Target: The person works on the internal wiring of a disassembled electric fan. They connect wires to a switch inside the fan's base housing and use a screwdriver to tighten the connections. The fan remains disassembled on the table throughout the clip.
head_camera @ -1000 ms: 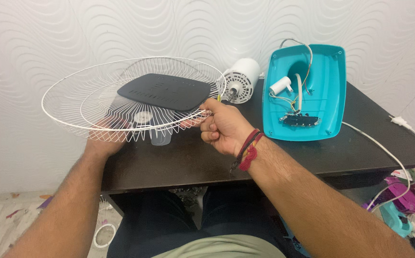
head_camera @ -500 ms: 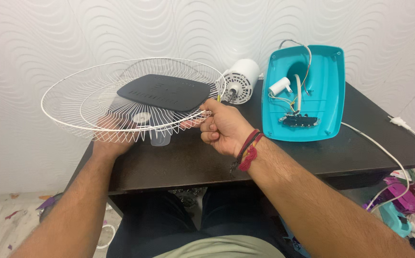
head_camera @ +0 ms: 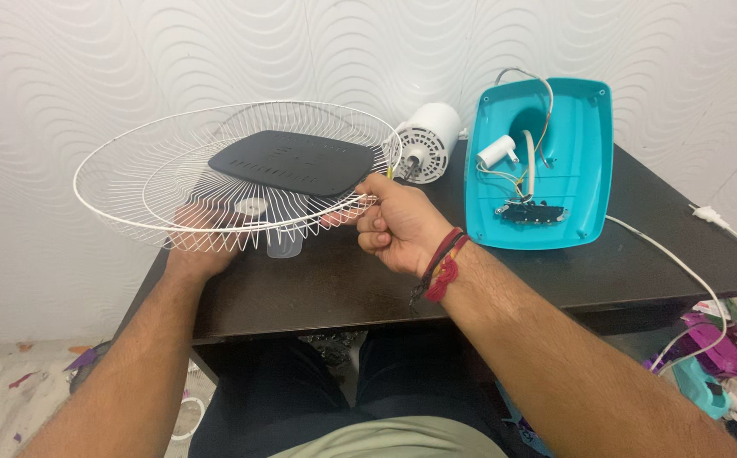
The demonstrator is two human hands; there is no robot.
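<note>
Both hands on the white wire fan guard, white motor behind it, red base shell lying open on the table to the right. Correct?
Not quite: the open base shell is teal, not red, as the head view shows. The rest holds: left hand and right hand hold the white wire fan guard, with the white motor behind it.

Round white wire fan guard [head_camera: 156, 182]: thin metal rods, smooth painted coat, slight sheen. Flat black plastic panel [head_camera: 290, 163]: matt, finely grained. White cylindrical motor [head_camera: 427, 141]: smooth shell, bare metal at the slotted end. Teal plastic base shell [head_camera: 572, 153]: glossy, smooth. Dark wooden table [head_camera: 317, 293]: smooth, low sheen.
</note>
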